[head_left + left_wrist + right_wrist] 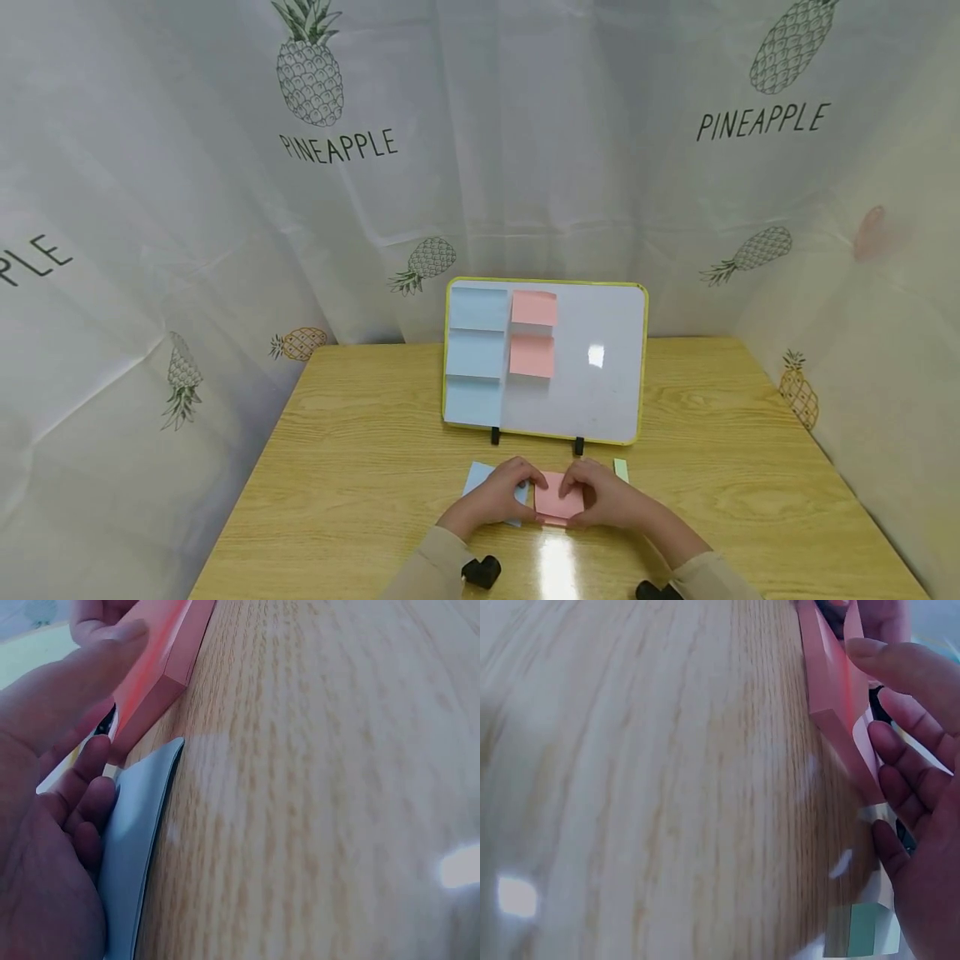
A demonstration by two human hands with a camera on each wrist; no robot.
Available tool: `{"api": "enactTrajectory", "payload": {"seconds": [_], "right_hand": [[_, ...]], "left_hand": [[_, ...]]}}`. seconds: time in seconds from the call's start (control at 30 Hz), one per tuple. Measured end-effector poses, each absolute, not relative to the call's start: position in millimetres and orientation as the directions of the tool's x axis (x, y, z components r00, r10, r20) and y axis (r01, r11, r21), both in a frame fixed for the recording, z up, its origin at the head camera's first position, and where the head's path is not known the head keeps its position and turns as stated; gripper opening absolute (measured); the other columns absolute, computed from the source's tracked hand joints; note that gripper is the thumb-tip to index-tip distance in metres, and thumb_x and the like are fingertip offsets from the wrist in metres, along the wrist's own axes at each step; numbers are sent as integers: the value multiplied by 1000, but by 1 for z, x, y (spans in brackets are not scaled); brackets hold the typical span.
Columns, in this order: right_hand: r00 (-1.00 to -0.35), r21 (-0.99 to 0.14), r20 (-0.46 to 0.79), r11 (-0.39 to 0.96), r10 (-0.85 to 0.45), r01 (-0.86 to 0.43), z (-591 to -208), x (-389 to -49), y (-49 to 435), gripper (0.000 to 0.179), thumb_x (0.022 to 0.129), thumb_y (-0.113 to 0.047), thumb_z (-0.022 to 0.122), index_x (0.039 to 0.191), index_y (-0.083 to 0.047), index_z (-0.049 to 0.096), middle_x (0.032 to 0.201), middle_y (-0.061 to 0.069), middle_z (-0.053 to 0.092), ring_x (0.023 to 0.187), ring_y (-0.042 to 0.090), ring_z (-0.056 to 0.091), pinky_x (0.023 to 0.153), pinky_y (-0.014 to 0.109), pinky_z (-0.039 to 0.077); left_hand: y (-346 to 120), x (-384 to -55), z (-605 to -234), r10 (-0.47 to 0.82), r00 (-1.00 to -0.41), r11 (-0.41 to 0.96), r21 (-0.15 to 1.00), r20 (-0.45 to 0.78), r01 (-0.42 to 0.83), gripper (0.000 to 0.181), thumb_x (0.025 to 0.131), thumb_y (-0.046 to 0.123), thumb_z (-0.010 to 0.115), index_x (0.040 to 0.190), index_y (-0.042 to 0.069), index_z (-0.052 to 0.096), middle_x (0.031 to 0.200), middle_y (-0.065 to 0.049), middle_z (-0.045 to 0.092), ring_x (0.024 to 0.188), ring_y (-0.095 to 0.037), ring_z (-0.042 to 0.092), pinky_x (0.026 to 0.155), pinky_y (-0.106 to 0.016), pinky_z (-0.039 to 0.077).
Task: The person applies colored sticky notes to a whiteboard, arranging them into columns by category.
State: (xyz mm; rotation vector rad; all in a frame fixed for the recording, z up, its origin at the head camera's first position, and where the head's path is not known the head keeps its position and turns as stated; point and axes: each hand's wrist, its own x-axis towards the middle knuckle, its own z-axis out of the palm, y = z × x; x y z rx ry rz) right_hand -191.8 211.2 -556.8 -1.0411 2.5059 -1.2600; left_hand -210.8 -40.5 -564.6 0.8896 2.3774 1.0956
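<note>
A thick pad of pink sticky notes [826,682] lies on the table, its top pink sticky note [557,492] bowed up from the near edge. My left hand [497,493] pinches that note at its left side, thumb at the near edge and forefinger on top. At its right side my right hand [611,497] holds the same note likewise. Beneath my left hand lies a blue sticky note pad [139,825]. Just beyond my right hand is a small green sticky note pad [862,930], partly hidden by the hand in the head view.
Behind the pads stands a yellow-framed whiteboard [592,392] on black feet. Three blue notes [476,353] form its left column, with two pink notes [532,357] beside them. Black wrist devices [482,572] sit near my sleeves. A pineapple-print curtain [525,167] surrounds the wooden table [360,450].
</note>
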Motion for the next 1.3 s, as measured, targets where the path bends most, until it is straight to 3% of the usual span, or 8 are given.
{"api": "enactTrajectory", "payload": {"seconds": [0.27, 0.43, 0.63, 0.9, 1.1, 1.3], "right_hand": [[-760, -771, 195, 382, -620, -509, -559, -186, 214, 31, 73, -10, 79, 97, -21, 63, 95, -5, 58, 87, 17, 48, 74, 29, 38], [-773, -816, 204, 332, -600, -473, -561, -185, 215, 21, 82, -3, 73, 93, -18, 63, 91, -1, 58, 83, 18, 50, 70, 28, 44], [-831, -841, 178, 356, -527, -406, -562, -183, 214, 11, 90, -5, 69, 90, -15, 65, 93, 0, 62, 87, 14, 57, 77, 29, 48], [-921, -861, 104, 430, -375, -272, -563, -181, 214, 7, 91, -16, 71, 93, -19, 66, 92, 0, 65, 89, 11, 58, 79, 30, 48], [-952, -872, 116, 429, -283, -234, -567, -182, 211, 7, 89, -14, 72, 93, -15, 66, 91, 0, 65, 86, 11, 59, 75, 29, 50], [-982, -899, 84, 411, -170, -148, -563, -183, 205, 10, 88, -7, 73, 96, -7, 67, 89, 2, 65, 81, 12, 60, 70, 27, 51]], "left_hand": [[-40, -209, -563, 672, -737, 490, 789, -70, 372, 40, 80, 33, 82, 113, 23, 63, 108, 16, 49, 92, -6, 44, 82, -23, 41], [-40, -209, -563, 671, -740, 482, 788, -51, 383, 43, 78, 30, 84, 115, 22, 62, 109, 15, 50, 91, -5, 44, 81, -23, 41], [-41, -210, -565, 676, -736, 476, 790, -48, 386, 45, 77, 29, 84, 116, 23, 62, 109, 14, 50, 90, -5, 43, 80, -23, 41], [-41, -210, -565, 667, -742, 509, 770, -68, 386, 48, 78, 31, 84, 119, 25, 60, 106, 17, 47, 90, -5, 43, 78, -24, 40], [-38, -210, -568, 643, -764, 564, 711, -59, 420, 34, 84, 33, 78, 111, 23, 59, 99, 13, 44, 85, -6, 40, 73, -25, 36], [-36, -209, -569, 620, -783, 591, 688, -53, 421, 31, 83, 31, 79, 99, 22, 54, 94, 11, 43, 83, -8, 39, 71, -27, 33]]}}
